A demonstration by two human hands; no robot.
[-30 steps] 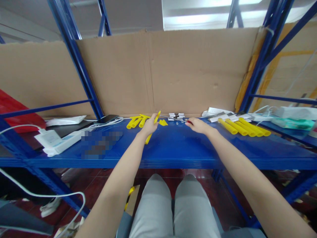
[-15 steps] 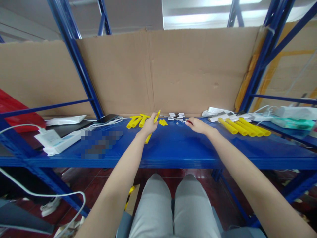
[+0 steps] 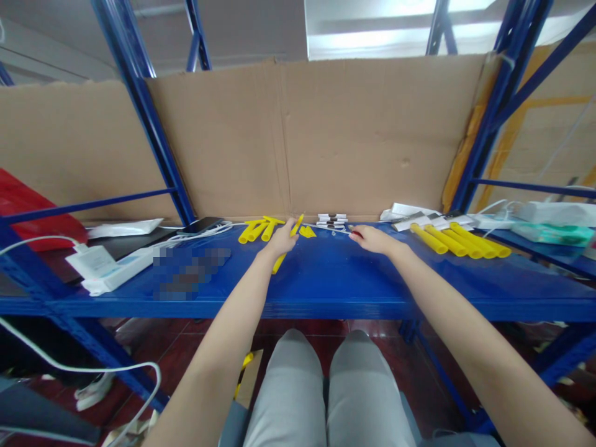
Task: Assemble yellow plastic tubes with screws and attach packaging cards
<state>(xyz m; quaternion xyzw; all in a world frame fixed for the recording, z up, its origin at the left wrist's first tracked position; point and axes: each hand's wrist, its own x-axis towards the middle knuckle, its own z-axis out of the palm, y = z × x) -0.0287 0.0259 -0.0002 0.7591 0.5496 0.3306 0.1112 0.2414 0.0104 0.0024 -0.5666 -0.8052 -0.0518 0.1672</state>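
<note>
My left hand (image 3: 282, 238) is closed around a slim yellow tube (image 3: 278, 264), which lies slanted with one end towards me and the other poking out past my fingers. In my right hand (image 3: 370, 238) is a thin metal tool with a red handle (image 3: 356, 234); its shaft points left towards the tube, and its exact kind is too small to make out. Small yellow pieces (image 3: 307, 231) lie between the hands. Behind them sits a stack of small white-and-black packets (image 3: 332, 220). Several yellow tubes (image 3: 256, 231) rest just left of my left hand.
More yellow tubes (image 3: 460, 241) with white-and-black labels lie at the right of the blue shelf (image 3: 326, 279). A white power strip (image 3: 118, 270), cables and a dark phone (image 3: 203, 224) are at the left. A cardboard sheet (image 3: 349, 136) stands along the back.
The far end of the yellow tube in my left hand reaches slightly less high past my fingers. The metal tool in my right hand has shifted slightly. Both hands stay almost in place.
</note>
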